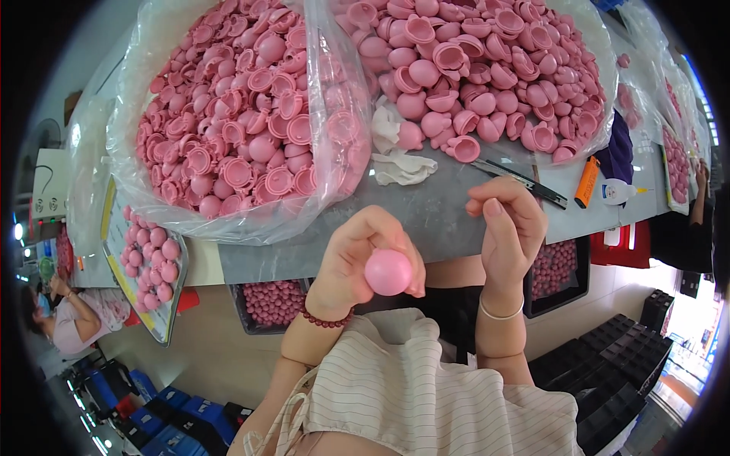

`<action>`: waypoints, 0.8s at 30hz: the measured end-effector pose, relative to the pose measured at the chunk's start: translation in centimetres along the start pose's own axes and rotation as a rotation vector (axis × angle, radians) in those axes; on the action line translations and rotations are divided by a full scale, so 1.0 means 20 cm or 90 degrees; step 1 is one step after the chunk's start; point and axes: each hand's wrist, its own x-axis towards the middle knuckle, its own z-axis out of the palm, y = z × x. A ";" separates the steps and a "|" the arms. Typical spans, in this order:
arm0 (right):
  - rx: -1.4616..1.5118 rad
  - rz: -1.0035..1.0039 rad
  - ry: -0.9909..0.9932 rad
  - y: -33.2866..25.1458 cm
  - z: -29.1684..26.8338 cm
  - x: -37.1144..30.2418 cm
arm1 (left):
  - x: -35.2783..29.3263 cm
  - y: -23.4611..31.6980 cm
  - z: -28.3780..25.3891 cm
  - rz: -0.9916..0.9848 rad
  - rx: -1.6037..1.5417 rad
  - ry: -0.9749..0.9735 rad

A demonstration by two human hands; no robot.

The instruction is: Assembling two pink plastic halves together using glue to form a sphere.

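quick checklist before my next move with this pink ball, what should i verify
1. Left hand grips the pink ball: ok.
2. Right hand free: cannot tell, fingertips pinched together, anything between them too small to see.
3. Ball closed all round: cannot tell, only one side shows.
4. Pink half shells within reach in the clear bag: ok.
5. Black tool lying clear of both hands: ok.

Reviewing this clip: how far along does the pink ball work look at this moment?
Done: closed pink balls fill a side tray and bins under the table. In hand: the left hand grips one closed pink ball; the right hand is raised beside it, fingers curled, seemingly empty. Left: two big bags of loose pink half shells are heaped high, so most remains.
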 end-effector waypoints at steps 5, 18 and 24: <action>-0.045 -0.022 -0.016 0.01 -0.01 0.01 | 0.01 0.01 0.01 0.000 0.028 -0.018; -0.058 -0.041 0.014 0.03 0.00 -0.05 | -0.22 0.50 0.05 0.050 0.876 -0.015; -0.048 -0.053 -0.058 0.01 0.01 -0.04 | -0.53 0.85 -0.09 0.255 1.436 0.604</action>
